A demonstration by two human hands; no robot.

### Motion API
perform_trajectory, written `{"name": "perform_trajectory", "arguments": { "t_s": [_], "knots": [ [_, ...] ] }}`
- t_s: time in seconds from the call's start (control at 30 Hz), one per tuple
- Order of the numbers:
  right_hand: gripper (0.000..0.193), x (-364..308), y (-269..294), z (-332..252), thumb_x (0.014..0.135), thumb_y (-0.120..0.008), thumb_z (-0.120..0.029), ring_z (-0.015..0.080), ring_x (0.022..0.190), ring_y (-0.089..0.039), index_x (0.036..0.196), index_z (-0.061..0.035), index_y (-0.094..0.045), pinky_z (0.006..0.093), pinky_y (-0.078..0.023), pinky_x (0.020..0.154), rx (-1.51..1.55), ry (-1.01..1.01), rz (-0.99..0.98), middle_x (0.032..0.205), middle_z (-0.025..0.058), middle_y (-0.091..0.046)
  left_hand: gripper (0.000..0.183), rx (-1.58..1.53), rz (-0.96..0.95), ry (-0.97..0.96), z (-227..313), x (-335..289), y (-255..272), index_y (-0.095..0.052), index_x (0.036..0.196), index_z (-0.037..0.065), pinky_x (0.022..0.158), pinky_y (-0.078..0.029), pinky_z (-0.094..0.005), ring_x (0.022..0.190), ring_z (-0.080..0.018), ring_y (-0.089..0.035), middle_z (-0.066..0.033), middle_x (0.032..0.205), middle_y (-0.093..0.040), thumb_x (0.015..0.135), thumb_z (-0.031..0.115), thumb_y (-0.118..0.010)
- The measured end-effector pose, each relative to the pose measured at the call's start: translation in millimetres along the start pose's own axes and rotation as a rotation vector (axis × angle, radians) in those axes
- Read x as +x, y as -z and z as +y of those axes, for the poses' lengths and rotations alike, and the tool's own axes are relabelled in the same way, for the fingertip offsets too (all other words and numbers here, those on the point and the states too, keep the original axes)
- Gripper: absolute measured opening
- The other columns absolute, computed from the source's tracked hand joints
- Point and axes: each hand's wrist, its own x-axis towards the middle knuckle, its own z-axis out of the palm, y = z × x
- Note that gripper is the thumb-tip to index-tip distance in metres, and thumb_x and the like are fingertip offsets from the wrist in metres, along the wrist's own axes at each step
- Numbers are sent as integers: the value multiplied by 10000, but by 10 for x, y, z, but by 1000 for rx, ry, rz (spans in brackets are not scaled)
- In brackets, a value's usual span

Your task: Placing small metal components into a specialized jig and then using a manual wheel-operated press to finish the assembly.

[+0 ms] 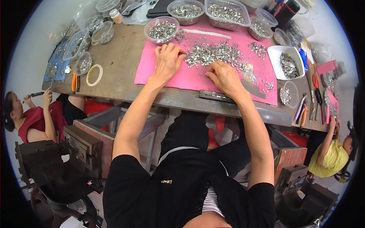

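A loose heap of small shiny metal pieces (216, 53) is spread over a pink ribbed mat (152, 72). At the heap's left edge is my left hand (167, 60), closed with thumb and fingertips together beside the pieces. My right hand (226, 78) is bent in a pinch at the heap's near edge. Whatever either hand pinches is too small to make out. A dark narrow metal tray (216, 96) lies below my right hand along the table's front edge, with small bits in it. Thin silvery pieces (249, 74) lie just right of that hand.
Clear tubs of metal pieces (161, 30) line the mat's far side. A white tray (272, 57) and pliers (302, 108) are at right; a tape roll (94, 75) and orange-handled tool (74, 83) at left. Co-workers sit at left (38, 117) and right (329, 161).
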Motion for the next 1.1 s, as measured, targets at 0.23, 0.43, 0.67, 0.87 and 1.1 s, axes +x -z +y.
{"name": "perform_trajectory", "arguments": {
  "t_s": [0.23,0.43,0.67,0.87,1.1],
  "knots": [
    [152,-16,-104,63,898,-685,-123,396,849,-644,915,17,-628,473,-516,754,32,82,74,905,183,-634,49,-118,85,46,-1,5,-31,-678,955,88,950,-346,-436,946,-241,-611,-54,920,-667,920,121,-676],
    [134,-241,116,159,919,-669,-122,396,842,-650,939,2,-624,475,-513,742,22,-3,92,905,189,-659,65,-215,-27,-48,435,-12,159,-657,975,58,900,-406,-421,913,-285,-631,-92,903,-678,914,77,-658],
    [106,-380,267,256,892,-709,-93,343,796,-658,978,-32,-720,424,-513,717,109,-44,105,864,153,-663,114,-287,-262,-249,859,-102,-94,-658,994,46,889,-457,-427,900,-322,-628,-117,905,-666,885,56,-691],
    [122,-367,223,164,892,-709,-75,336,794,-661,1006,-46,-740,416,-517,711,93,-4,104,862,144,-657,165,-413,-241,-54,815,-106,82,-680,1029,31,828,-492,-417,882,-327,-628,-124,875,-666,867,42,-708],
    [120,-271,6,74,886,-711,-103,336,814,-634,992,-51,-732,439,-507,725,141,91,113,861,138,-623,136,-222,-225,-124,630,-278,228,-702,991,30,781,-500,-418,859,-322,-628,-125,884,-660,856,29,-717]
  ]
}}
